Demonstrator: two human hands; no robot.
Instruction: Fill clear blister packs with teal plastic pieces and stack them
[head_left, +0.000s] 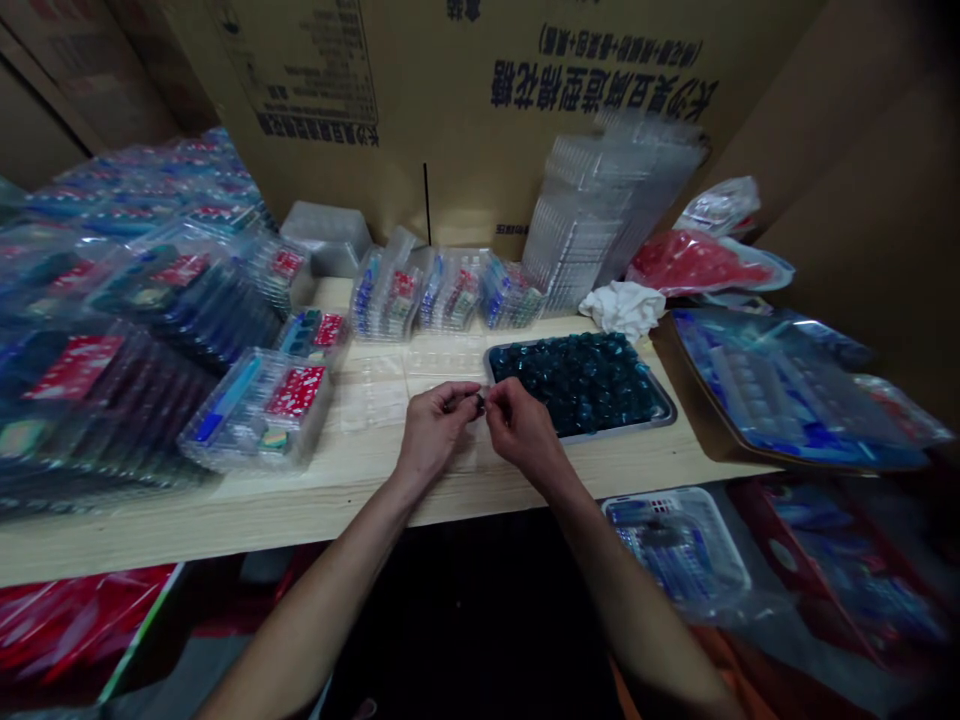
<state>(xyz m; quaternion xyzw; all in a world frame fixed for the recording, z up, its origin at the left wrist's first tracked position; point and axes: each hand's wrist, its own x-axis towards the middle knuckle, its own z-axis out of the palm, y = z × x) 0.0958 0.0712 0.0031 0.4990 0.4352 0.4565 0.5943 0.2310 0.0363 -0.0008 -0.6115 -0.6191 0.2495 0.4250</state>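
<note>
My left hand (435,428) is closed in a pinch on a small dark piece (480,402), too small to identify. Close beside it, the fingertips of my right hand (521,425) are pressed together; what they grip is hidden. Both hands are over the wooden table, at the left end of a shallow tray (670,412) heaped with dark teal, shiny pieces (581,380). Just beyond my left hand lie clear plastic trays (371,390) with moulded compartments.
Stacks of filled clear packs (255,410) crowd the left side. Smaller filled stacks (386,290) and a tall pile of clear trays (585,215) line the back. To the right are a crumpled white cloth (622,307) and an open cardboard box (694,400). A white basket (739,565) sits below the table edge.
</note>
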